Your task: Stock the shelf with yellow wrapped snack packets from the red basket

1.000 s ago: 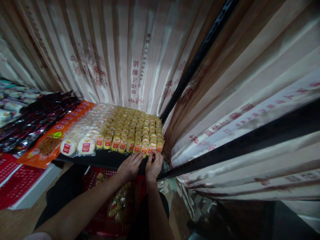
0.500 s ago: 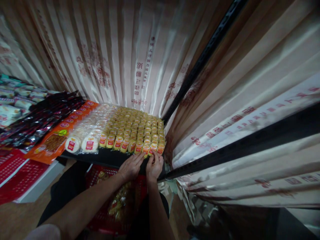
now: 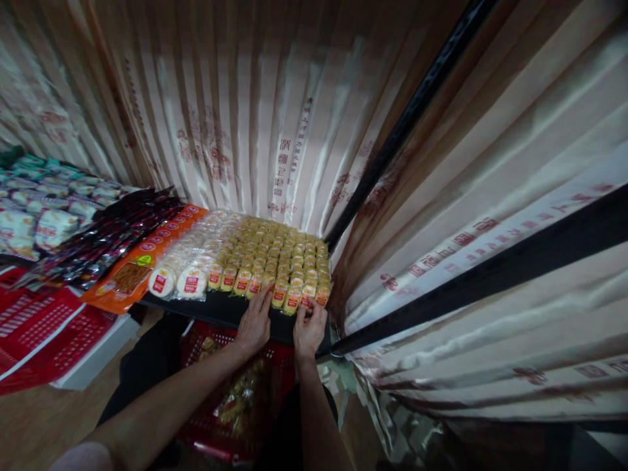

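Rows of small yellow wrapped snack packs (image 3: 269,252) with red-and-white labels stand on a black shelf (image 3: 210,311). My left hand (image 3: 255,320) lies at the front of these rows, its fingers stretched out and the tips against a front pack left of centre. Near the right end, my right hand (image 3: 310,330) has its fingers bent in a pinch at the lower edge of a front pack (image 3: 308,293); its fingertips partly cover that pack. Below my forearms, a red basket (image 3: 220,445) contains more yellow wrapped packs (image 3: 240,405).
Left of the yellow rows are clear-wrapped round white crackers (image 3: 191,282), an orange snack bag (image 3: 130,278), dark shiny packets (image 3: 105,242) and white bags (image 3: 53,226). Another red basket (image 3: 39,333) is at far left. Pleated curtains (image 3: 235,118) and black poles (image 3: 407,121) bound the back and right.
My left hand has shifted left along the front row, away from my right hand. My right hand stays at the right-end packs. The view has turned slightly left.
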### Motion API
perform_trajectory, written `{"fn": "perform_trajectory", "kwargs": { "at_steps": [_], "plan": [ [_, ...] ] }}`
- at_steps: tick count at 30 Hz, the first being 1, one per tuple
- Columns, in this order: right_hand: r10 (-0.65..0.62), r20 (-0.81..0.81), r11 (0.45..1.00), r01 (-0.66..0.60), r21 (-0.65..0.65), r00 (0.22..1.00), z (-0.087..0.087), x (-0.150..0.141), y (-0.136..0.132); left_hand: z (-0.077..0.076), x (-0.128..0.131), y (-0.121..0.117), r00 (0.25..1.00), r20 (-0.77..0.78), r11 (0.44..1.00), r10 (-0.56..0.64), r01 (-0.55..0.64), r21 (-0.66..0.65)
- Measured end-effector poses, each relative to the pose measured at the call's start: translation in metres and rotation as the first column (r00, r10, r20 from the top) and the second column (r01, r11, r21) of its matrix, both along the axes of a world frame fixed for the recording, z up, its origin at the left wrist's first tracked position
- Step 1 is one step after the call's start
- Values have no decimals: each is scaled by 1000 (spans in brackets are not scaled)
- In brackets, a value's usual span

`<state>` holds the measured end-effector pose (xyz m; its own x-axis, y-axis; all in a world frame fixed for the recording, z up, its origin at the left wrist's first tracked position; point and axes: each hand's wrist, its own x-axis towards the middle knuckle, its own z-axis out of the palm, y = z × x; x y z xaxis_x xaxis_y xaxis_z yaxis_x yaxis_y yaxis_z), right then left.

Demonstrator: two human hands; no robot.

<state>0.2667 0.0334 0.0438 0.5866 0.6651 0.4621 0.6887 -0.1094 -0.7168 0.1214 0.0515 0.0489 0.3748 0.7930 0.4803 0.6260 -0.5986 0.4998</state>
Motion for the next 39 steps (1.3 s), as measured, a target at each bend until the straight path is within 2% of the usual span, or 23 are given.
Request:
{"fn": "perform_trajectory", "kwargs": {
  "at_steps": [5, 11, 18, 24, 29, 34, 39],
  "plan": [
    [-32, 32, 999, 33, -29, 999, 2, -1, 0, 0, 9, 5, 988, 65, 990, 140, -138, -40],
    [-33, 44, 999, 33, -4, 998, 3, -2, 1, -7, 10, 9, 999, 1, 998, 53, -53, 23],
    [-23, 40, 999, 24, -32, 999, 5, -3, 0, -5, 10, 10, 990, -66, 990, 121, -116, 78],
    [5, 0, 999, -5, -39, 1000, 7, -4, 0, -14, 4, 5, 994, -106, 999, 14, -9, 51],
    [1, -20, 999, -2, -49, 1000, 7, -4, 0, -15, 6, 6, 994, -111, 997, -12, 20, 73],
    [21, -33, 998, -23, -61, 999, 5, -2, 1, -14, 10, 7, 996, -93, 994, 15, -5, 106],
    [10, -15, 998, -11, -56, 1000, 2, -1, 2, -11, 9, 6, 998, -51, 998, 48, -46, 53]
  ]
}}
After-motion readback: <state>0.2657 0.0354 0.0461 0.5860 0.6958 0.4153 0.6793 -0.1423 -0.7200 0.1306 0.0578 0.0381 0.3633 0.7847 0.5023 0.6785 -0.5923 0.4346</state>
